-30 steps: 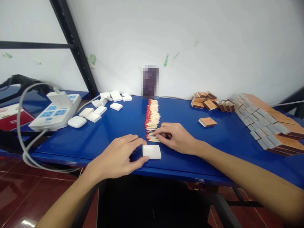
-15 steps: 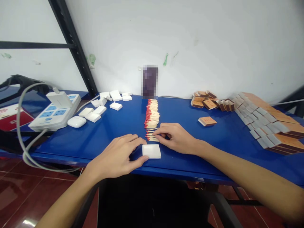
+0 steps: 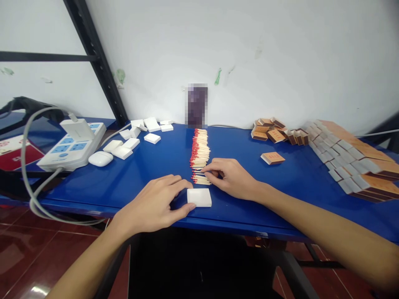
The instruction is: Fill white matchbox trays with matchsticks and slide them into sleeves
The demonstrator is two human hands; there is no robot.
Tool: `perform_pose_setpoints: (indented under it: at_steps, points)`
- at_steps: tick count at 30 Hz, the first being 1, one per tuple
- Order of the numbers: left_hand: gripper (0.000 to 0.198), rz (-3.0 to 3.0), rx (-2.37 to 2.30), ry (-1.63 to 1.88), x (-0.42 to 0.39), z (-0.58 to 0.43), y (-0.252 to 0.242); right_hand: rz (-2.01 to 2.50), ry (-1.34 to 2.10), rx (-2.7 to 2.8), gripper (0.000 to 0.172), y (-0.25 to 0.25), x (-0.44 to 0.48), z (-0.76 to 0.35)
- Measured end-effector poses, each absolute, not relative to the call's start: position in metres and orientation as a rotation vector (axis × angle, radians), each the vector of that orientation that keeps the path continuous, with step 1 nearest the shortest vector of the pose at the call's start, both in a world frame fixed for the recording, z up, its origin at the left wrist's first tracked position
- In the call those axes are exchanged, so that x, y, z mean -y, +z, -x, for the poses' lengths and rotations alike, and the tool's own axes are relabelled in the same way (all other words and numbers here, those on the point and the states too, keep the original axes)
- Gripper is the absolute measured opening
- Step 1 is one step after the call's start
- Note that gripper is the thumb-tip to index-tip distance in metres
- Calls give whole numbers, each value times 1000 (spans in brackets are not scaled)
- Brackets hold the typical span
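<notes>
Fingers of the right hand (image 3: 230,176) have edged slightly away from the person, toward the long row of matches (image 3: 201,151); a smaller near bunch (image 3: 201,179) lies just apart, and separating sticks seems the step in hand. Thumb and forefinger are slightly parted at the sticks; whether they pinch any, I cannot tell. The left hand (image 3: 156,203), loosely curved, touches the left end of a white tray (image 3: 199,198); its grip is unclear. Farther right, a lone matchbox (image 3: 273,158) bears reddish lettering, too small to read.
</notes>
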State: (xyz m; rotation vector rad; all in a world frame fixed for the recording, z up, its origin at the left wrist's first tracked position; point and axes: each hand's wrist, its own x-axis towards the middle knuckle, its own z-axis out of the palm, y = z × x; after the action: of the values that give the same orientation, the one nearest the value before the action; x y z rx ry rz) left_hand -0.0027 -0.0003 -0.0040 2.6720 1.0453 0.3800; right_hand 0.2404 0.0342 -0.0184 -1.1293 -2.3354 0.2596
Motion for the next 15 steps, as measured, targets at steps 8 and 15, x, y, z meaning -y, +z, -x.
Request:
perform_pose_setpoints:
  at_steps: [8, 15]
  points:
    - [28, -2673, -1040, 391, 1, 4, -5, 1148, 331, 2347, 14, -15, -33, -242]
    - [26, -2686, -1014, 403, 1, 3, -3, 1186, 366, 2466, 29, -7, -26, -243]
